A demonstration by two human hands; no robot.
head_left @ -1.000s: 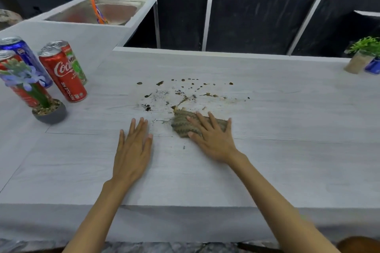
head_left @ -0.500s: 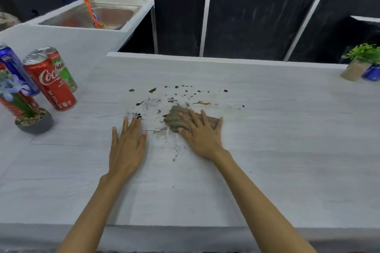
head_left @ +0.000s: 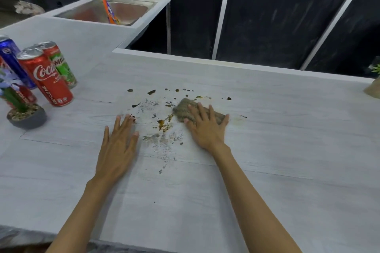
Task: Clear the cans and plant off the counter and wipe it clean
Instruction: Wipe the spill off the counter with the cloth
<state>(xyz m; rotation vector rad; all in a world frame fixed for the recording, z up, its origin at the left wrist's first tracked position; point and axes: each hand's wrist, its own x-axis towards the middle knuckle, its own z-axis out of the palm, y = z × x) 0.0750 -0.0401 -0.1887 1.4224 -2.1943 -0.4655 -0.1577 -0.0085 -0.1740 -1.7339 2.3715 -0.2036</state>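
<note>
Head view, left to right: at nine o'clock on the pale grey wood-grain bench stands a small grey-potted plant with blue flowers, with four tall drink cans just behind it; a blue can, a red can partly hidden by the plant, a red cola can and a green-and-red can; the left hand lies flat, fingers spread, holding nothing; brown spills and dark crumbs lie between the hands; toward one o'clock of them the right hand presses flat, fingers spread, on a crumpled brown-grey cloth; a steel sink sits at eleven o'clock.
</note>
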